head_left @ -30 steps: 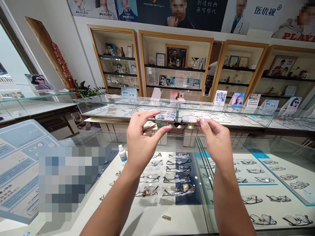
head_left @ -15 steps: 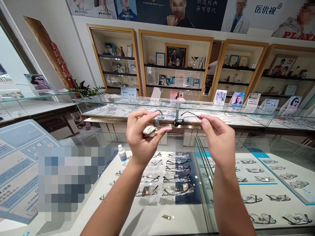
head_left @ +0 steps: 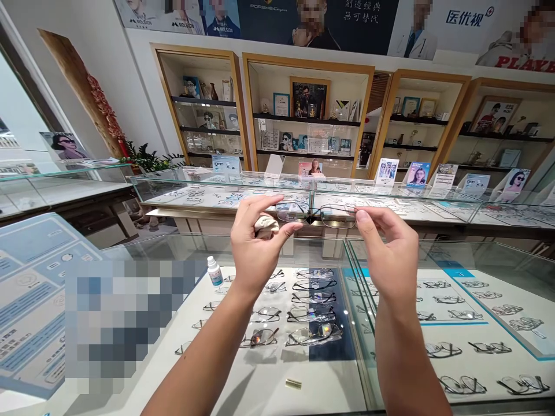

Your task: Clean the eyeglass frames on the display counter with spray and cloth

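A pair of thin-rimmed eyeglasses is held up level between my two hands, above the glass counter. My left hand has its index finger at the upper edge of the left lens and its thumb at the lower edge. A crumpled cream cloth is tucked in the palm of that hand, under its bent fingers. My right hand pinches the right end of the frame between thumb and index finger. Both lenses show clearly, while the temples are hard to make out.
Rows of eyeglasses lie in the counter below my hands, near a small white bottle and a gold-coloured piece. A blue-and-white printed board stands left. Another glass showcase runs across behind.
The eyeglasses have tilted, so both lenses show more fully and the temples less. My left hand has shifted slightly right, and my right hand has turned a little.
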Action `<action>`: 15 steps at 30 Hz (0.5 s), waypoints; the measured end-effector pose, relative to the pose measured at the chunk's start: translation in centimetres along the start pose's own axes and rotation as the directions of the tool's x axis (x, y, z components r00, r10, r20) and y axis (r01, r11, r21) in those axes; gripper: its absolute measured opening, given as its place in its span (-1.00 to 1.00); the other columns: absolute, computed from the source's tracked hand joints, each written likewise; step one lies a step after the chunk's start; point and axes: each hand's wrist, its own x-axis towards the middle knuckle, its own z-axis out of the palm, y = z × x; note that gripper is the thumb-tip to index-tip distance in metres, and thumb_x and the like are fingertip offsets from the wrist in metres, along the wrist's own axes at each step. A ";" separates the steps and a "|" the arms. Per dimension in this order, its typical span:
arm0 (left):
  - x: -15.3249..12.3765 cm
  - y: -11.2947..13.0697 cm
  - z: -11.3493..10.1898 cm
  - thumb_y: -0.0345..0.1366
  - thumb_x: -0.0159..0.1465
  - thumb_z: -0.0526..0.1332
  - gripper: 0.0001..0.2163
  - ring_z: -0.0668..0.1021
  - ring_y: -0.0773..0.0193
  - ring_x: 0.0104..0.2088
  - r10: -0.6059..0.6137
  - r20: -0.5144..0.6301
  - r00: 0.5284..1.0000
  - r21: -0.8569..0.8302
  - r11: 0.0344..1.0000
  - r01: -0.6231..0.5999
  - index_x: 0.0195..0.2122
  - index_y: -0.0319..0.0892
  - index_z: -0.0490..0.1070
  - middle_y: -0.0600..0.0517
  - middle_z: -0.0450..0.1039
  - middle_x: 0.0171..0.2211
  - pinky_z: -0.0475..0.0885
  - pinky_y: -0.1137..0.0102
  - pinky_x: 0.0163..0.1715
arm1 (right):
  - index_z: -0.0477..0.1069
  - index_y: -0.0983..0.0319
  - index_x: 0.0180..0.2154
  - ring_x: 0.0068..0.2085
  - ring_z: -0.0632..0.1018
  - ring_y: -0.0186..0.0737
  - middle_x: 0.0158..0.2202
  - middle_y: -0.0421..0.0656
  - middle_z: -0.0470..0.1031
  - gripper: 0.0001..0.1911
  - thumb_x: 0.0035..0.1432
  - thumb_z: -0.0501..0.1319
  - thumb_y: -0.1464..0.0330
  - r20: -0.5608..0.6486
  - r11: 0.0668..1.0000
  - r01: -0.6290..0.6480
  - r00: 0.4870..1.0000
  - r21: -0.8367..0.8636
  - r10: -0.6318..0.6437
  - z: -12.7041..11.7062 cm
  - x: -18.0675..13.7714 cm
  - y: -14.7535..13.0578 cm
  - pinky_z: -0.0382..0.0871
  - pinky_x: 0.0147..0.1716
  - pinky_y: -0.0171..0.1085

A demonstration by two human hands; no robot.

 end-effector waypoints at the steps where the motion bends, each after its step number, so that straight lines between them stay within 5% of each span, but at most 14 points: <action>1: -0.1 0.4 -0.1 0.00 0.24 0.45 -0.62 0.58 0.17 -0.11 -0.016 0.015 1.000 -0.002 1.000 0.016 0.01 -0.04 0.56 -0.04 0.52 -0.04 0.56 0.30 -0.17 | 0.62 0.14 -0.17 -0.12 0.65 -0.08 -0.16 -0.11 0.69 -0.77 0.33 0.28 0.15 0.017 0.998 -0.021 1.000 0.055 0.020 0.1 0.2 0.3 0.55 -0.07 -0.04; 10: -0.4 -0.2 0.3 -0.14 0.24 0.47 -0.65 0.61 0.16 -0.05 -0.150 0.153 0.977 -0.024 0.988 0.155 0.04 -0.04 0.57 -0.06 0.54 -0.02 0.59 0.37 -0.25 | 0.57 0.16 -0.20 -0.17 0.66 -0.12 -0.16 -0.09 0.70 -0.75 0.28 0.31 0.12 0.158 0.940 -0.208 0.973 0.269 0.170 0.8 1.8 2.7 0.54 -0.07 -0.06; 15: 0.4 -0.6 -0.8 -0.13 0.24 0.46 -0.66 0.61 0.16 -0.11 -0.050 0.285 0.957 0.104 0.994 0.020 0.02 -0.04 0.58 -0.07 0.52 -0.03 0.59 0.35 -0.25 | 0.59 0.11 -0.16 0.01 0.61 -0.05 -0.06 -0.12 0.66 -0.81 0.25 0.32 0.18 0.178 1.000 -0.001 0.984 0.021 -0.003 0.8 1.9 2.9 0.45 0.08 0.01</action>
